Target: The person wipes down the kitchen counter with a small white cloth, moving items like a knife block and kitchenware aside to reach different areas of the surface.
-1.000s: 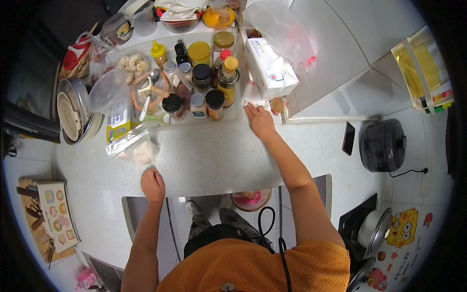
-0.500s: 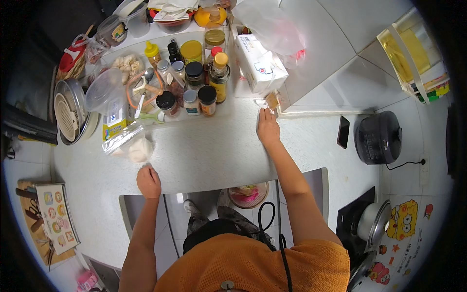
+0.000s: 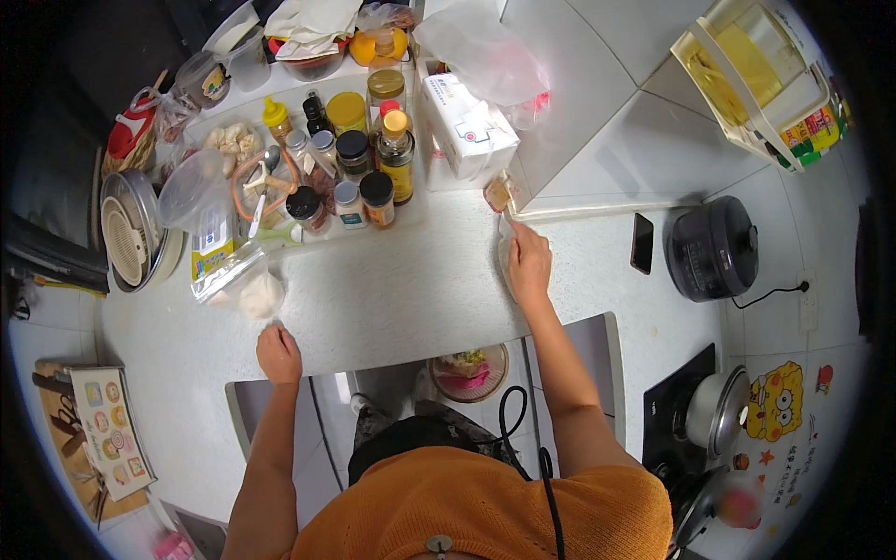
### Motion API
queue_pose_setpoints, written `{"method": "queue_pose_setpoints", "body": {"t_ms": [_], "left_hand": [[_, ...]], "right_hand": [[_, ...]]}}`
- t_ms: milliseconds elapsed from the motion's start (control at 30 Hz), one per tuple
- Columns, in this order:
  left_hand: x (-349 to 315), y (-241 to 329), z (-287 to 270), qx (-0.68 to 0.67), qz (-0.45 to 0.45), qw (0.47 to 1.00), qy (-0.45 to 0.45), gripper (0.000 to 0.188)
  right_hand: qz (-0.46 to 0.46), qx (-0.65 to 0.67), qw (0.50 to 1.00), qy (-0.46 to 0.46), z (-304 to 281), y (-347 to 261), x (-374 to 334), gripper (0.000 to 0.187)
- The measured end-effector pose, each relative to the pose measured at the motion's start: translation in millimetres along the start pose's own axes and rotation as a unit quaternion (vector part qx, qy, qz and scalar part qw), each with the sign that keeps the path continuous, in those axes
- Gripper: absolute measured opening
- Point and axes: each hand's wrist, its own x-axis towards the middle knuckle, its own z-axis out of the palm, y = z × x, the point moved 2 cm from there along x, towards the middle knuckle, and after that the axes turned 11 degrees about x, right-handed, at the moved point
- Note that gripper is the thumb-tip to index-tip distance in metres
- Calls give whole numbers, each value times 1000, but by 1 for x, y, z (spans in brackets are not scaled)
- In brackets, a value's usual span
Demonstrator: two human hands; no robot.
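My right hand [image 3: 530,265] is closed on a thin, whitish see-through plastic bag [image 3: 507,245] over the middle-right of the counter. The bag hangs along the hand's left side; what it holds, if anything, cannot be made out. On the counter's front edge, my left hand [image 3: 278,355] rests as a loose fist with nothing showing in it. Just beyond that fist lies a clear zip bag [image 3: 257,289] with a pale white lump inside. A small brown-and-white packet [image 3: 498,191] stands past my right hand, by the wall corner.
A clear tray [image 3: 322,245] of jars and bottles fills the back left, beside bowls and a colander [image 3: 126,229]. A white tissue box [image 3: 469,131] stands at the back. To the right are a phone [image 3: 642,244], a dark rice cooker [image 3: 713,249] and a pot [image 3: 717,408] on the stove.
My right hand has drawn back from the wall corner toward me, and the thin plastic bag now shows in it. My left hand stays at the counter edge. The view has shifted slightly.
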Motion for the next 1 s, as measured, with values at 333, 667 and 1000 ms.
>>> {"method": "queue_pose_setpoints", "body": {"t_ms": [333,667,1000], "left_hand": [[-1,-2,-1,-15,3,1000,-6,5],[-1,-3,-3,-20,-6,1000,-11,6],[1,-5,-1,-38,-13,999,-1,6]], "right_hand": [[121,79,989,41,48,1,39,42],[90,249,961,74,37,-18,21,26],[61,415,907,-39,97,-68,27,23]]}}
